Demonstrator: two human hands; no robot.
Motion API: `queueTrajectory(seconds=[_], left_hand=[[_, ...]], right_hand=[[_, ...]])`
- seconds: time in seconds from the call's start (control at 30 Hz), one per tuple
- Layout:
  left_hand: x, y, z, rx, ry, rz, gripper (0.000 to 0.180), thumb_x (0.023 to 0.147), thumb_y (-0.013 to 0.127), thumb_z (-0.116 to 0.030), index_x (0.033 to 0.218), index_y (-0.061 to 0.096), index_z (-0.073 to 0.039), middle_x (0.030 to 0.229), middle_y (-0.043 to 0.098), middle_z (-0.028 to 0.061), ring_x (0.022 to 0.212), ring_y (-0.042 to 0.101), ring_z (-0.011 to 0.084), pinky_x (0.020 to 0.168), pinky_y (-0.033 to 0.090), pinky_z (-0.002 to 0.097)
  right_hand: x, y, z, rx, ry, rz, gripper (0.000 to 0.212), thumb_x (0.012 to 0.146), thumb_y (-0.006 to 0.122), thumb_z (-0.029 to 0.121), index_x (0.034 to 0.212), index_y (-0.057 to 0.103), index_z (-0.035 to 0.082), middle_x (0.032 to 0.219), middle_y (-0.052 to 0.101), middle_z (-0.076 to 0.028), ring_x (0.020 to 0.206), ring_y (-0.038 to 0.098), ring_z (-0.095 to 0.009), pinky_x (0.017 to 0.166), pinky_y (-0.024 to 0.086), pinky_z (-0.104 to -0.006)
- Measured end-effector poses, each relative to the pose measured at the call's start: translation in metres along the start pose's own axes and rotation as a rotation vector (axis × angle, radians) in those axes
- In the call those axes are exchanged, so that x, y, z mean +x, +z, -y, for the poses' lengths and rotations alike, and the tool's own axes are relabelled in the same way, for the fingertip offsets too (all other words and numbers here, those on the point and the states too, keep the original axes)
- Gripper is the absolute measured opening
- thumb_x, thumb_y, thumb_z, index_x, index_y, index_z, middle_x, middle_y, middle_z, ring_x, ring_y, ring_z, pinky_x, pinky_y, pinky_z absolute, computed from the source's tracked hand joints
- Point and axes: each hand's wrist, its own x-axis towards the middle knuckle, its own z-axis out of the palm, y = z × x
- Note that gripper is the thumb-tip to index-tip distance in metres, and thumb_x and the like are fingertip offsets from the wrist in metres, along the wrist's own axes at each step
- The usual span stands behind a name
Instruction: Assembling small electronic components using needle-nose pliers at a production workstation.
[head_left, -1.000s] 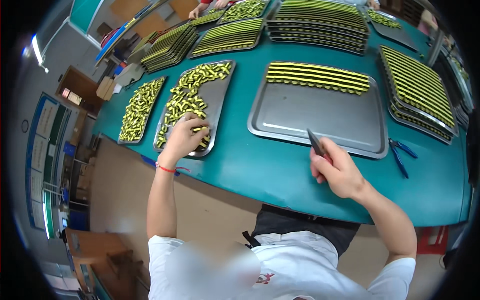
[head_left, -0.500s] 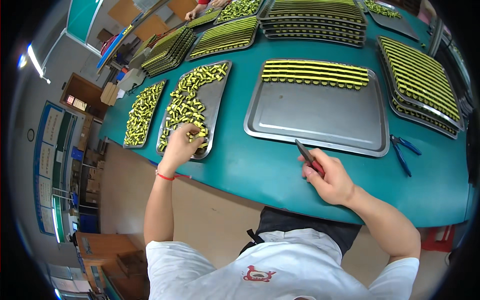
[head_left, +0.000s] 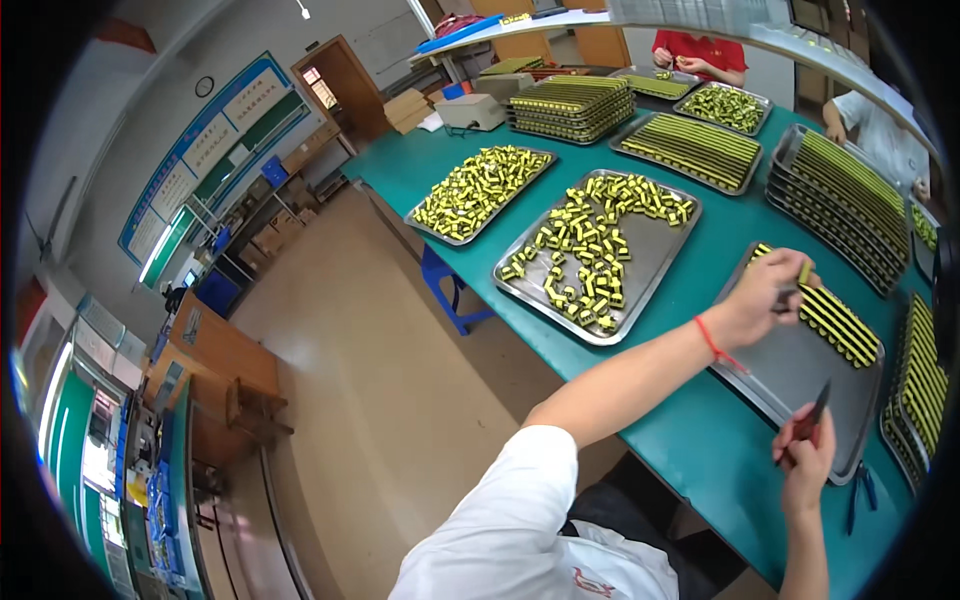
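My left hand (head_left: 765, 295) is closed over the far part of a metal tray (head_left: 765, 365), pinching a small yellow-and-black part (head_left: 805, 271) at its fingertips. Rows of similar parts (head_left: 838, 325) lie in straight lines across that tray, partly covered by the hand. Close to the tray's near edge, my right hand (head_left: 808, 465) is wrapped round red-handled pliers (head_left: 814, 415), their dark pointed jaws angled upward. A second tray (head_left: 655, 262), left of my left hand, bears a loose heap of these parts (head_left: 595, 250).
Blue-handled pliers (head_left: 862, 495) lie beside the tray on the green table (head_left: 560, 335). Another heaped tray (head_left: 480, 190) stands farther left. Stacked trays of rows (head_left: 840, 205) rise at the back right, more (head_left: 920, 390) at the right edge. Two people (head_left: 700, 58) work across the table.
My left hand has moved from the heaped tray to the tray with rows, carrying a small part. The view has swung to the left. My right hand still grips the pliers.
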Motion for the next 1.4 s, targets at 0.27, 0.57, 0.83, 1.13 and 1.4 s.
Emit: queueTrajectory(seconds=[0.27, 0.57, 0.83, 1.13, 1.4], left_hand=[[0.017, 0.006, 0.072, 0.344, -0.041, 0.055, 0.031, 0.098, 0.062, -0.024, 0.123, 0.059, -0.005, 0.09, 0.06, 0.0013, 0.069, 0.05, 0.0047, 0.057, 0.043, 0.0236], [-0.03, 0.017, 0.05, 1.002, 0.243, 0.044, 0.029, 0.087, 0.071, -0.001, 0.114, 0.061, 0.001, 0.096, 0.061, 0.0041, 0.077, 0.053, 0.0064, 0.065, 0.044, 0.0207], [-0.03, 0.018, 0.062, 1.084, 0.44, 0.27, 0.04, 0.077, 0.076, 0.006, 0.114, 0.062, 0.001, 0.091, 0.059, 0.0071, 0.073, 0.053, 0.0093, 0.055, 0.041, 0.0206], [-0.031, 0.022, 0.062, 0.173, -0.178, 0.155, 0.041, 0.1, 0.053, -0.023, 0.133, 0.048, 0.002, 0.091, 0.052, 0.005, 0.071, 0.041, 0.0104, 0.062, 0.036, 0.0258], [-0.031, 0.022, 0.063, -0.038, -0.364, 0.246, 0.056, 0.096, 0.046, -0.034, 0.139, 0.047, 0.002, 0.084, 0.046, 0.0045, 0.07, 0.04, 0.013, 0.062, 0.038, 0.0293]], right_hand=[[0.026, -0.033, 0.007, 0.157, -0.036, -0.127, 0.037, 0.077, 0.048, 0.002, 0.114, 0.047, 0.005, 0.073, 0.05, -0.005, 0.055, 0.048, -0.012, 0.044, 0.032, -0.0201], [0.017, -0.036, 0.005, 0.589, 0.434, 0.48, 0.034, 0.077, 0.048, -0.01, 0.11, 0.049, -0.003, 0.107, 0.059, -0.029, 0.102, 0.064, -0.047, 0.074, 0.062, -0.0485], [0.011, -0.042, 0.013, 0.628, 0.512, 0.498, 0.032, 0.077, 0.044, -0.01, 0.107, 0.046, -0.003, 0.104, 0.059, -0.028, 0.095, 0.066, -0.04, 0.068, 0.063, -0.0427], [0.011, -0.049, 0.009, 0.746, 0.425, 0.498, 0.039, 0.076, 0.043, -0.002, 0.115, 0.044, -0.002, 0.103, 0.059, -0.023, 0.093, 0.065, -0.035, 0.067, 0.061, -0.0417], [0.009, -0.043, 0.006, 0.844, 0.495, 0.503, 0.031, 0.077, 0.046, -0.007, 0.108, 0.045, -0.004, 0.098, 0.059, -0.028, 0.088, 0.068, -0.041, 0.058, 0.064, -0.0411]])
